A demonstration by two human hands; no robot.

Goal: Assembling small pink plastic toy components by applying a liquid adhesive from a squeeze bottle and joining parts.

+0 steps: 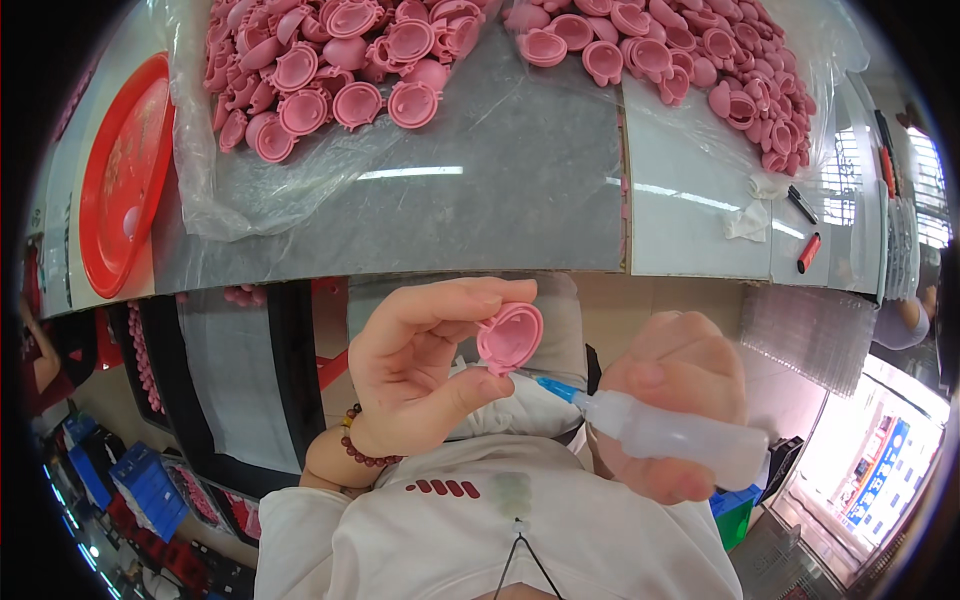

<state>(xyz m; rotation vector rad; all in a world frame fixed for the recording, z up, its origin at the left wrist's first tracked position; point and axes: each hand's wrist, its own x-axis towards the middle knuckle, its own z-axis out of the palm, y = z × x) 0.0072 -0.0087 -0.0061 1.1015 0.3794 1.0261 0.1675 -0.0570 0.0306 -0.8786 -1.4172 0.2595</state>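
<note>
In the head view, the left hand [412, 368] pinches a small round, hollow pink plastic piece [510, 338] between thumb and fingertips near its rim, above the lap, probably to leave its open side unobstructed. The right hand [672, 385] wraps round a translucent white plastic squeeze bottle [690, 440], tilted so its blue tapered nozzle [558, 389] sits just beside the piece, presumably for fine aim. Heaped pink pieces [345, 52] lie on clear plastic sheeting [215, 205] across the grey tabletop [490, 215], perhaps to stay contained within reach.
</note>
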